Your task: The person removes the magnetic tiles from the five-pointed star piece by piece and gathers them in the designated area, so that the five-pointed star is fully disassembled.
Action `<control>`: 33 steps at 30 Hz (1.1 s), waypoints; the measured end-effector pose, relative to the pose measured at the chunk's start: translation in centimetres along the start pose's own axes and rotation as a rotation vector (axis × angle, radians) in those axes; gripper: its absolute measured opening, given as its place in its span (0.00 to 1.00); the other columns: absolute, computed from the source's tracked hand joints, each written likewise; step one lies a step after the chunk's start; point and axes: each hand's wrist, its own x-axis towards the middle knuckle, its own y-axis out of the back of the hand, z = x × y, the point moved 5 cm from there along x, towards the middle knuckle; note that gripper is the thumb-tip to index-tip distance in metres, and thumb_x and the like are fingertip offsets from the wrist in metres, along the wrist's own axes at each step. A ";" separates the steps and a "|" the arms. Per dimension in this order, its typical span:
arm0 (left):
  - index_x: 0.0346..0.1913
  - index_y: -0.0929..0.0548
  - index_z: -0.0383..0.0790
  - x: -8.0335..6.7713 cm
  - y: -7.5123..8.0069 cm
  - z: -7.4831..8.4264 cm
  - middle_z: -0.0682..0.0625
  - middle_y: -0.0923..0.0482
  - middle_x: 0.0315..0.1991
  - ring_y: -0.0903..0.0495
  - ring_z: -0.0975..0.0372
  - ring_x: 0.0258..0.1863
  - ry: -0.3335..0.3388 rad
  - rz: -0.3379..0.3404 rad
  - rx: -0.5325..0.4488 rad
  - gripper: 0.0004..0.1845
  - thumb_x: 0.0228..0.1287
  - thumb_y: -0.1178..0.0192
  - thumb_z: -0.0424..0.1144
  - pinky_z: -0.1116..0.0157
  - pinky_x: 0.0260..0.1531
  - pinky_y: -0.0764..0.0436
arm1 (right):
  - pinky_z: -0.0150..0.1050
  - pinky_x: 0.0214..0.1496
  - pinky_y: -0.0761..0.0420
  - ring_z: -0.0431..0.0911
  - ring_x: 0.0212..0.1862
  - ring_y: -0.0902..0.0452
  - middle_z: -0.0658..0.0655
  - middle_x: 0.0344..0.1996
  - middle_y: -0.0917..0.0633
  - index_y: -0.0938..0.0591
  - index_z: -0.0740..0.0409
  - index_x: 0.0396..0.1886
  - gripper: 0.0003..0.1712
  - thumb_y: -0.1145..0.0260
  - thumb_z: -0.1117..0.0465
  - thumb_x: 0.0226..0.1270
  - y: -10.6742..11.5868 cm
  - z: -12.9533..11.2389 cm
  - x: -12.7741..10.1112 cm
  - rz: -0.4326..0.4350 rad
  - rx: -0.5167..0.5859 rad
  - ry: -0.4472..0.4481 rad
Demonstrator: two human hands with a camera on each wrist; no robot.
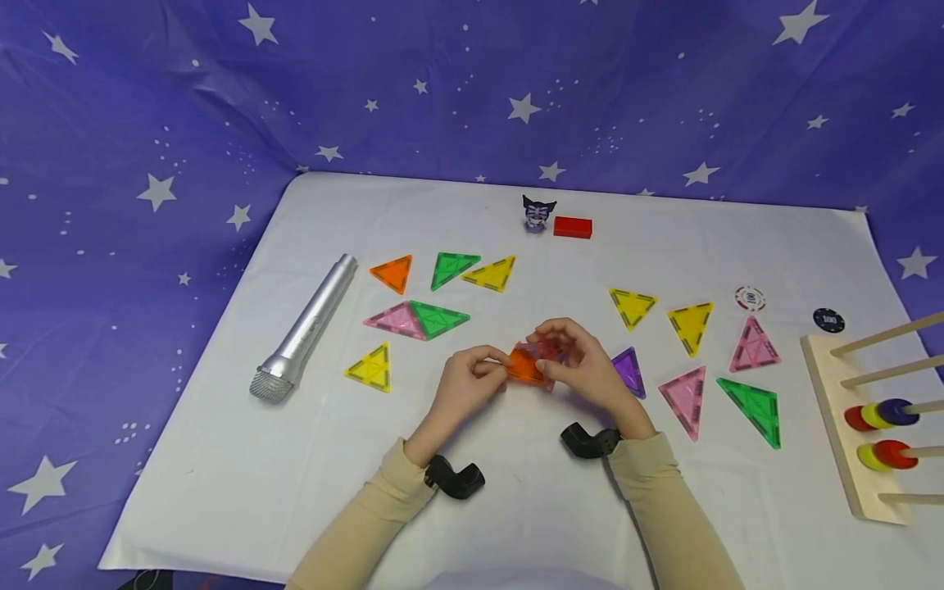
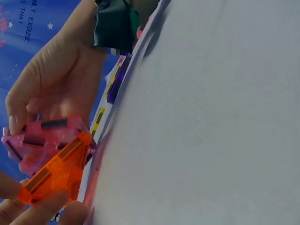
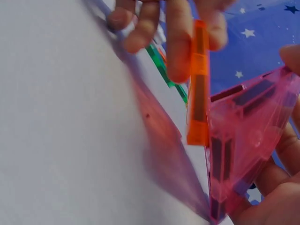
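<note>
Even, bright light fills the head view, with soft shadows and no glare. Both wrist views are blurred close up, with colours smearing around the orange tile (image 3: 198,84).

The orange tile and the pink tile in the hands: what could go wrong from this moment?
1. The orange tile is only pinched at its edge by the left hand, so it may slip from the fingers.
2. It meets the pink tile held by the right hand along one edge only; the joint could fold or snap apart.
3. A dropped tile might land on the purple tile nearby.
</note>
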 end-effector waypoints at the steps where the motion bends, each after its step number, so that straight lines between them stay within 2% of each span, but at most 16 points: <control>1: 0.35 0.20 0.25 0.0 0.1 0.0 0.33 0.20 0.25 0.23 0.49 0.20 0.008 0.000 0.011 0.08 0.54 0.48 0.23 0.74 0.21 0.33 | 0.38 0.27 0.23 0.61 0.45 0.31 0.72 0.47 0.27 0.33 0.71 0.51 0.23 0.41 0.80 0.55 0.2 0.4 0.0 -0.002 0.018 -0.004; 3: 0.35 0.20 0.25 -0.1 0.2 0.0 0.33 0.21 0.21 0.27 0.59 0.15 0.021 -0.002 0.039 0.08 0.54 0.48 0.24 0.74 0.20 0.36 | 0.39 0.25 0.23 0.60 0.46 0.31 0.72 0.47 0.27 0.33 0.70 0.52 0.23 0.41 0.78 0.56 0.3 0.8 0.0 -0.018 0.031 -0.005; 5: 0.36 0.20 0.27 -0.3 0.6 0.0 0.32 0.23 0.18 0.33 0.67 0.13 0.034 -0.006 0.069 0.09 0.54 0.48 0.24 0.73 0.19 0.38 | 0.38 0.29 0.22 0.59 0.48 0.30 0.71 0.47 0.26 0.33 0.69 0.53 0.23 0.40 0.77 0.57 0.2 1.0 0.0 -0.037 0.027 0.001; 7: 0.37 0.20 0.27 -0.6 1.1 -0.1 0.31 0.25 0.16 0.36 0.70 0.12 0.047 -0.008 0.080 0.10 0.53 0.48 0.25 0.73 0.19 0.38 | 0.37 0.30 0.22 0.59 0.49 0.30 0.71 0.48 0.26 0.33 0.69 0.53 0.23 0.40 0.76 0.57 0.0 1.1 0.1 -0.045 0.028 0.006; 12: 0.40 0.21 0.28 -1.5 3.1 -0.9 0.32 0.23 0.20 0.37 0.70 0.10 0.118 0.015 0.058 0.11 0.55 0.50 0.26 0.73 0.15 0.39 | 0.35 0.43 0.24 0.59 0.49 0.30 0.69 0.48 0.25 0.32 0.68 0.53 0.25 0.38 0.77 0.55 -0.1 1.1 0.1 -0.030 -0.020 -0.012; 15: 0.41 0.20 0.29 -2.0 4.5 -1.3 0.33 0.22 0.21 0.42 0.70 0.08 0.161 0.043 0.059 0.11 0.56 0.49 0.27 0.72 0.13 0.43 | 0.34 0.51 0.29 0.61 0.49 0.31 0.70 0.48 0.25 0.32 0.69 0.53 0.25 0.38 0.77 0.54 -0.2 1.1 0.2 -0.035 -0.034 -0.028; 18: 0.40 0.20 0.30 -2.4 5.9 -2.2 0.38 0.25 0.14 0.45 0.72 0.07 0.187 0.073 0.072 0.11 0.55 0.49 0.27 0.72 0.13 0.46 | 0.33 0.51 0.30 0.63 0.50 0.32 0.71 0.48 0.25 0.33 0.70 0.53 0.25 0.38 0.77 0.54 -0.2 1.2 0.1 -0.036 -0.023 -0.028; 20: 0.40 0.20 0.32 -2.6 6.7 -3.3 0.44 0.31 0.08 0.47 0.71 0.07 0.205 0.087 0.097 0.11 0.55 0.48 0.27 0.71 0.12 0.48 | 0.33 0.51 0.30 0.63 0.50 0.32 0.71 0.47 0.25 0.33 0.70 0.53 0.25 0.38 0.77 0.54 -0.2 1.2 0.1 -0.036 -0.021 -0.027; 23: 0.39 0.19 0.35 -2.9 7.6 -4.6 0.51 0.33 0.07 0.43 0.69 0.08 0.213 0.099 0.167 0.11 0.54 0.48 0.28 0.71 0.12 0.46 | 0.33 0.51 0.31 0.62 0.50 0.33 0.71 0.47 0.25 0.33 0.70 0.53 0.25 0.37 0.76 0.54 -0.2 1.3 0.1 -0.040 -0.020 -0.024; 28: 0.38 0.19 0.37 -3.3 8.5 -4.9 0.49 0.22 0.17 0.32 0.63 0.13 0.190 0.125 0.333 0.10 0.52 0.46 0.28 0.69 0.14 0.39 | 0.34 0.50 0.31 0.63 0.50 0.33 0.71 0.47 0.25 0.33 0.71 0.53 0.25 0.38 0.78 0.53 -0.3 1.1 0.0 -0.049 -0.012 -0.018; 33: 0.36 0.19 0.40 -3.5 9.2 -4.5 0.53 0.29 0.12 0.37 0.63 0.11 0.198 0.186 0.518 0.10 0.50 0.45 0.30 0.68 0.14 0.40 | 0.34 0.49 0.31 0.66 0.49 0.34 0.74 0.47 0.26 0.34 0.74 0.52 0.26 0.41 0.82 0.51 -0.8 -0.2 0.0 -0.064 -0.032 -0.019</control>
